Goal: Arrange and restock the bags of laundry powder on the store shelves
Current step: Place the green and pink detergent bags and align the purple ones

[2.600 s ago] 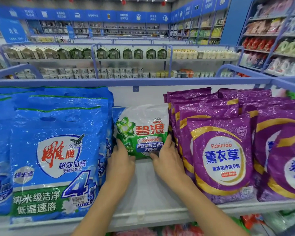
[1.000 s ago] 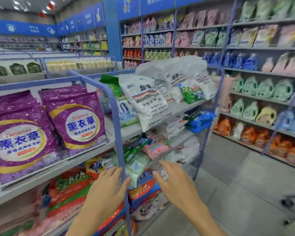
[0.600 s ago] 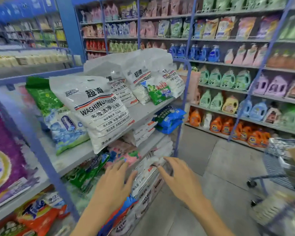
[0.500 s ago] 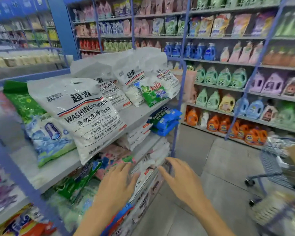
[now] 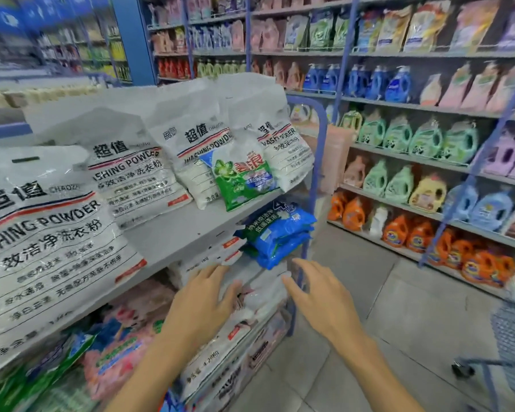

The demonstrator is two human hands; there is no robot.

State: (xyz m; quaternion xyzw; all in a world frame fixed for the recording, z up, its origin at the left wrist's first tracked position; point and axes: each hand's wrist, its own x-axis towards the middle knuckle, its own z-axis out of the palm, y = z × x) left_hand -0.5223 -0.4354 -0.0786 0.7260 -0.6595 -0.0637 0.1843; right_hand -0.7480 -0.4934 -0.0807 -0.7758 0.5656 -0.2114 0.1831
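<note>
1. My left hand (image 5: 202, 298) is open, with the fingers spread, and holds nothing. It is in front of the flat white bags (image 5: 262, 295) on the middle shelf. I cannot tell if it touches them.
2. My right hand (image 5: 321, 298) is open too, fingers spread, and it holds nothing. It is near the blue metal post (image 5: 317, 173) at the end of the rack.
3. On the grey top shelf board (image 5: 185, 224) the big white plastic bags of washing powder (image 5: 42, 233) stand in a row and lean back.
4. A small green and white powder bag (image 5: 244, 179) leans on the front of the white bags near the far end.
5. A stack of blue powder bags (image 5: 280, 233) lies flat under the top shelf, just above my hands.
6. Soft pink bags (image 5: 125, 337) sit on the low shelf.
7. Across the aisle stand orange plastic bottles (image 5: 405, 230). A wire cart (image 5: 512, 337) is at the right edge.
</note>
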